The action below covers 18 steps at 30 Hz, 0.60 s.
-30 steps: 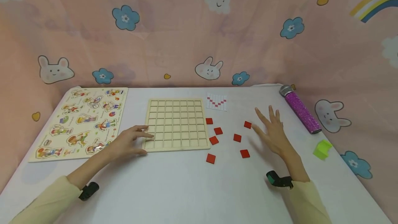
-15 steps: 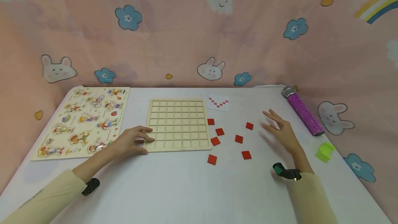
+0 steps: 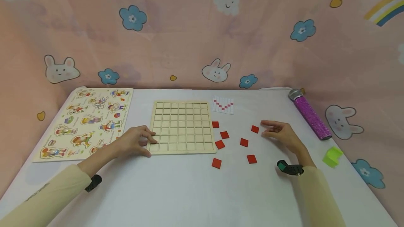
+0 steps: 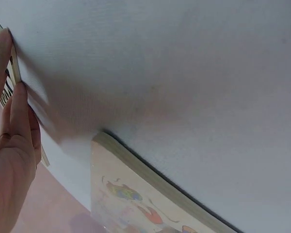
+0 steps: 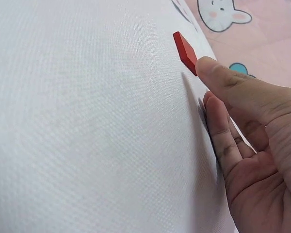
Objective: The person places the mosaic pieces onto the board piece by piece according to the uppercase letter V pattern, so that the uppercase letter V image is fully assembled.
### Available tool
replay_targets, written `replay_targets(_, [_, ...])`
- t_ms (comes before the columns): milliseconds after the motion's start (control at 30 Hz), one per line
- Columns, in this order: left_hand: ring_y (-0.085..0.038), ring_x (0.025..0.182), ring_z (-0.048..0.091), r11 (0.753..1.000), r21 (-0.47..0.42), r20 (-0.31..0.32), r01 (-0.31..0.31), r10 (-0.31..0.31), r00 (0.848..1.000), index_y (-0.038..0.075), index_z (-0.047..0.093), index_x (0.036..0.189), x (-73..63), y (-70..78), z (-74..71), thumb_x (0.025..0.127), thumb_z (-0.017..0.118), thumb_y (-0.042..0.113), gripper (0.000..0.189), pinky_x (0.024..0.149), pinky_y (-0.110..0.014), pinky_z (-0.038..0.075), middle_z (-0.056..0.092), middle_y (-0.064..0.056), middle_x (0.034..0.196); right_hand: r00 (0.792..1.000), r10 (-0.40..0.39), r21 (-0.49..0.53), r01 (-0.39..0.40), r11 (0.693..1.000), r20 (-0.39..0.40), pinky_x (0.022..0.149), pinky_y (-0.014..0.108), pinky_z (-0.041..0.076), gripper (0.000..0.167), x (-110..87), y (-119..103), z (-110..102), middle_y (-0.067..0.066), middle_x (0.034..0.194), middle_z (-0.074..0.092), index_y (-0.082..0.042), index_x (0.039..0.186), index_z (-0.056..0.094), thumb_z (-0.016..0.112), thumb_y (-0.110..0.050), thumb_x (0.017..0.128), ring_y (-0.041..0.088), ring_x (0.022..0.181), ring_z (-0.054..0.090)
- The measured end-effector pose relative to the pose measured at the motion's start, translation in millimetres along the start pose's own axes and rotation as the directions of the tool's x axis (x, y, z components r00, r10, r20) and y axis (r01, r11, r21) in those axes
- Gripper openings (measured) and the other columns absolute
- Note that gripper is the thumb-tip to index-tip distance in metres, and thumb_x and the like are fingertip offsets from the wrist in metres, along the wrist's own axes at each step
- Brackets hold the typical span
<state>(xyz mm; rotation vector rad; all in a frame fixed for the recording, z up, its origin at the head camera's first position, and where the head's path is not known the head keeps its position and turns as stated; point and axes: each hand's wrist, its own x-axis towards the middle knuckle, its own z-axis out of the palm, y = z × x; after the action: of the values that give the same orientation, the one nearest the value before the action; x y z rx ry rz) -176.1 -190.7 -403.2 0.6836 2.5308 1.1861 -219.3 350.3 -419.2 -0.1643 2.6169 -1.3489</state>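
As my empty, loose-fingered right hand [image 3: 285, 136] drew nearer, a red tile [image 3: 255, 129] became graspable; my relaxed left hand [image 3: 132, 141] touched the grid board [image 3: 183, 127].

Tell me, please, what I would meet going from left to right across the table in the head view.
Picture board, left hand, wooden grid, pattern card, red tile nearest the right hand, that right hand, purple microphone, green block.

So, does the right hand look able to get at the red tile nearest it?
Probably yes: the right hand appears to hold nothing and is close beside that red tile, with nothing visible between them.
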Motion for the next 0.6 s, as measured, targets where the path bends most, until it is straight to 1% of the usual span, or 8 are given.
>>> replay_targets(33, [-0.040, 0.118, 0.052, 1.000, -0.008, -0.001, 0.001, -0.001, 1.000, 0.001, 0.071, 0.091, 0.3, -0.8, -0.2, 0.062, 0.087, 0.004, 0.033, 0.085, -0.026, 0.050, 0.058, -0.015, 0.112, 1.000, 0.002, -0.009, -0.002, 1.000, 0.005, 0.086, 0.013, 0.042, 0.058, 1.3, 0.1, -0.2, 0.018, 0.135, 0.054, -0.002, 0.137, 0.051, 0.071, -0.025, 0.087, 0.006, 0.092, 0.060])
replay_targets(100, [-0.040, 0.117, 0.054, 1.000, -0.019, -0.003, 0.002, -0.002, 1.000, 0.001, 0.069, 0.087, 1.2, -1.5, -0.3, 0.061, 0.087, 0.003, 0.031, 0.084, -0.026, 0.050, 0.059, -0.015, 0.110, 1.000, 0.006, -0.011, -0.005, 1.000, 0.013, 0.082, 0.011, 0.042, 0.058, 3.7, -0.6, -0.2, 0.020, 0.133, 0.054, -0.002, 0.135, 0.052, 0.072, -0.024, 0.086, 0.010, 0.090, 0.060])
replay_targets(233, [-0.039, 0.115, 0.056, 0.999, -0.032, 0.002, 0.022, -0.022, 1.000, 0.002, 0.066, 0.081, 3.7, -1.9, 0.1, 0.060, 0.087, 0.002, 0.030, 0.082, -0.027, 0.051, 0.058, -0.013, 0.106, 1.000, -0.003, -0.006, 0.003, 1.000, 0.031, 0.081, 0.012, 0.044, 0.055, 6.2, -3.0, 1.4, 0.023, 0.131, 0.054, 0.001, 0.134, 0.052, 0.072, -0.018, 0.086, 0.012, 0.089, 0.060])
replay_targets(367, [-0.037, 0.112, 0.058, 0.999, -0.014, 0.004, 0.048, -0.048, 0.999, 0.003, 0.066, 0.078, 6.4, -0.5, -0.3, 0.059, 0.088, 0.002, 0.030, 0.079, -0.025, 0.052, 0.059, -0.012, 0.105, 0.999, -0.015, -0.010, 0.015, 1.000, 0.032, 0.080, 0.013, 0.046, 0.050, 9.1, -5.8, 3.4, 0.024, 0.127, 0.057, 0.003, 0.130, 0.055, 0.072, -0.016, 0.086, 0.011, 0.088, 0.061])
replay_targets(467, [-0.036, 0.112, 0.058, 0.999, 0.027, 0.002, 0.045, -0.045, 0.999, 0.004, 0.066, 0.076, 8.6, 1.3, -0.5, 0.058, 0.089, 0.002, 0.030, 0.076, -0.024, 0.052, 0.059, -0.010, 0.102, 0.999, -0.009, -0.030, 0.010, 1.000, 0.038, 0.080, 0.013, 0.046, 0.045, 10.9, -7.0, 3.0, 0.023, 0.124, 0.059, 0.002, 0.127, 0.057, 0.070, -0.015, 0.087, 0.015, 0.093, 0.062])
replay_targets(500, [-0.036, 0.113, 0.058, 0.998, 0.050, 0.003, 0.034, -0.034, 0.999, 0.005, 0.066, 0.076, 9.5, 1.6, -0.8, 0.057, 0.089, 0.002, 0.029, 0.075, -0.023, 0.051, 0.059, -0.009, 0.100, 0.999, -0.006, -0.034, 0.008, 0.999, 0.042, 0.081, 0.013, 0.046, 0.045, 11.0, -7.4, 2.4, 0.023, 0.124, 0.060, 0.002, 0.127, 0.057, 0.069, -0.015, 0.088, 0.018, 0.096, 0.062])
replay_targets(600, [-0.035, 0.112, 0.059, 0.993, 0.115, 0.007, -0.005, 0.005, 1.000, 0.007, 0.068, 0.075, 9.1, 1.0, -1.0, 0.057, 0.089, 0.004, 0.029, 0.070, -0.022, 0.048, 0.058, -0.005, 0.094, 0.999, 0.003, -0.037, -0.001, 0.999, 0.054, 0.082, 0.013, 0.045, 0.044, 10.5, -8.8, 2.3, 0.022, 0.123, 0.060, 0.001, 0.127, 0.057, 0.069, -0.015, 0.088, 0.019, 0.099, 0.062])
